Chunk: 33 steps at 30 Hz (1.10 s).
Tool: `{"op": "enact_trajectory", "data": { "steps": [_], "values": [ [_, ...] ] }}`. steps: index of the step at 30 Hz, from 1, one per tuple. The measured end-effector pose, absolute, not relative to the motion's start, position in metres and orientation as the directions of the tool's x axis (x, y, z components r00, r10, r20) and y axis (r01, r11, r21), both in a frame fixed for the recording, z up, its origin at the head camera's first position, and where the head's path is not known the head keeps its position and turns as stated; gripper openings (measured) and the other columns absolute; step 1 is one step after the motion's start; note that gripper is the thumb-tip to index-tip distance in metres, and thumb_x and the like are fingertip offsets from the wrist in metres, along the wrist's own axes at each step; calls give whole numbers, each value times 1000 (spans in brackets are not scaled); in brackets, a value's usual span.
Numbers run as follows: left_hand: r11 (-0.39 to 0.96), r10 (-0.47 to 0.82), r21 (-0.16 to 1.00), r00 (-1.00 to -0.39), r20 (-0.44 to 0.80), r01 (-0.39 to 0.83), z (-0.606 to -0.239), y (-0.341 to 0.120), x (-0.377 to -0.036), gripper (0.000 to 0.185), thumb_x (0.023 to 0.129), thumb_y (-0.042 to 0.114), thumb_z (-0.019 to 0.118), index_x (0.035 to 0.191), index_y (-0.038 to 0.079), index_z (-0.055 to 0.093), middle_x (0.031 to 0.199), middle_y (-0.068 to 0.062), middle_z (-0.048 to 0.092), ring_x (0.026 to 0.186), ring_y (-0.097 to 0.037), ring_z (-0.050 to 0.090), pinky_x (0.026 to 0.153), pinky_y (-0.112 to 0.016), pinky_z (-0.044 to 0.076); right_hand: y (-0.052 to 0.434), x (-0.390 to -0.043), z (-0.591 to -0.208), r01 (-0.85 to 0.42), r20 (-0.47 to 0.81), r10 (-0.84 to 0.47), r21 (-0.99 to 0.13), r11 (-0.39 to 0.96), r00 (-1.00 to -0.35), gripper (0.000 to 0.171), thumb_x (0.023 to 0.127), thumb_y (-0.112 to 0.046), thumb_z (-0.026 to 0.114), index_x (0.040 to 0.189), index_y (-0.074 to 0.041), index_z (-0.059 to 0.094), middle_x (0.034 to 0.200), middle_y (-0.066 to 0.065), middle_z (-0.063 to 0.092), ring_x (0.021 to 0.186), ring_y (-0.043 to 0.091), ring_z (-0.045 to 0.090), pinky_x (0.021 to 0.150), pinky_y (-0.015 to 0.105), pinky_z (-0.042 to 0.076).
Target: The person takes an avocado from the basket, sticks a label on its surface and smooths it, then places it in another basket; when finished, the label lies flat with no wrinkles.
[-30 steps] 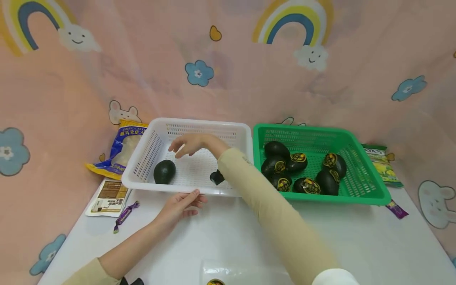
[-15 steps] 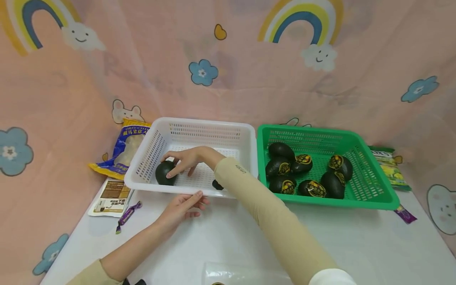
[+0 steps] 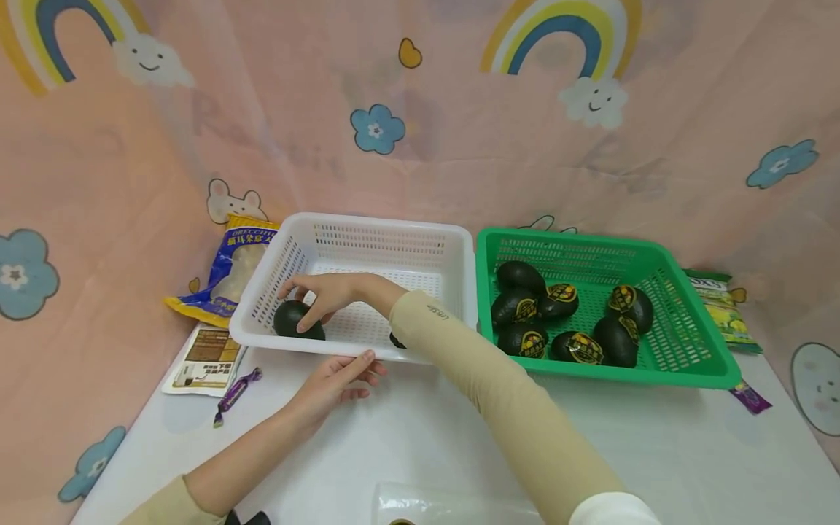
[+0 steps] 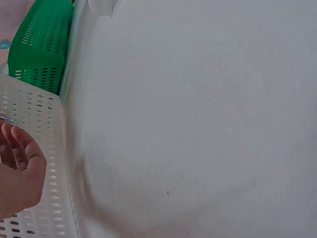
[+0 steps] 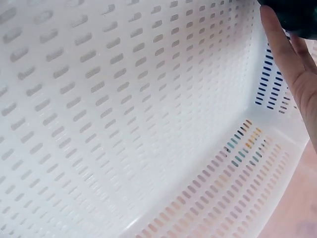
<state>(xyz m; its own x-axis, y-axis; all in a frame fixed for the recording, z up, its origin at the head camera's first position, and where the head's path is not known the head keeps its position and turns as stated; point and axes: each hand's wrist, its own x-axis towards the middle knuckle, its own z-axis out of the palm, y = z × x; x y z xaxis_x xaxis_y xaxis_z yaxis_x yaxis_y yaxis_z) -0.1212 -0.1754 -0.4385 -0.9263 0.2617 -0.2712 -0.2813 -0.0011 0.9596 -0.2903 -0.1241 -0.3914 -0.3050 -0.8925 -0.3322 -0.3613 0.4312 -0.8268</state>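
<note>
My right hand (image 3: 331, 295) reaches into the white basket (image 3: 387, 222) and grips a dark green avocado (image 3: 298, 321) at the basket's front left. Thumb and fingers lie on either side of the fruit. In the right wrist view the avocado (image 5: 297, 17) shows only at the top right corner, with part of the right hand (image 5: 292, 64) below it. My left hand (image 3: 337, 379) is at the front of the white basket, thumb tip at the rim and fingers loosely bent below it. The left wrist view shows the left hand (image 4: 22, 168) beside the basket's perforated wall (image 4: 44, 124).
A green basket (image 3: 682, 292) with several labelled avocados stands to the right. At left are a blue and yellow pasta bag (image 3: 239, 270), a white packet (image 3: 203, 361) and a purple wrapped candy (image 3: 238, 394). Clear plastic (image 3: 453, 507) lies at the table's front.
My right hand has come down and left onto the avocado and taken hold of it. The avocado has shifted slightly left. The left hand has stayed at the rim.
</note>
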Motion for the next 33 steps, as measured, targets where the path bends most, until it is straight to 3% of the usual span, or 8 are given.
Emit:
{"op": "enact_trajectory", "data": {
  "steps": [4,10,14,20,27,33],
  "values": [
    [1,258,960,-928,-270,-279,-438,-175,-121,41,100,38,54,106,1,70,100,0,70,93,-14,60,85,-32,51,-123,-292,-392,-403,-375,-881,-787,467,-287,60,87,-20,75,138,-18,44,138,7,44,113,12,53,84,26,53],
    [-10,261,959,-927,-271,-283,-436,-173,-120,44,100,37,55,109,-3,68,101,-5,69,92,-14,59,84,-30,51,-115,-295,-393,-419,-373,-894,-791,446,-248,59,86,-20,76,136,-20,43,137,5,41,119,15,47,84,29,53],
    [3,264,960,-925,-272,-281,-435,-172,-121,44,100,38,54,109,-4,68,102,-5,69,93,-15,59,86,-31,51,-102,-300,-384,-412,-317,-909,-815,407,-271,57,86,-22,76,134,-23,45,133,2,41,114,17,50,80,30,55],
    [22,256,959,-926,-278,-282,-436,-174,-121,43,100,40,55,104,0,70,103,-8,69,93,-17,59,86,-32,51,-55,-298,-338,-419,-149,-934,-863,283,-324,61,85,-24,74,139,-22,45,133,2,44,114,21,50,88,33,51],
    [16,242,961,-931,-272,-276,-437,-172,-122,44,101,38,53,109,-3,68,103,-6,69,94,-16,60,86,-34,52,44,-242,-305,-474,-56,-910,-839,267,-412,61,87,-27,71,143,-22,47,138,-9,46,121,19,44,93,38,47],
    [16,218,961,-937,-273,-276,-437,-169,-120,46,100,39,54,111,-4,67,108,-10,68,96,-16,60,86,-33,52,121,-168,-338,-474,-143,-881,-798,372,-451,60,85,-30,76,139,-27,50,132,-12,49,118,15,45,90,38,50]
  ]
}}
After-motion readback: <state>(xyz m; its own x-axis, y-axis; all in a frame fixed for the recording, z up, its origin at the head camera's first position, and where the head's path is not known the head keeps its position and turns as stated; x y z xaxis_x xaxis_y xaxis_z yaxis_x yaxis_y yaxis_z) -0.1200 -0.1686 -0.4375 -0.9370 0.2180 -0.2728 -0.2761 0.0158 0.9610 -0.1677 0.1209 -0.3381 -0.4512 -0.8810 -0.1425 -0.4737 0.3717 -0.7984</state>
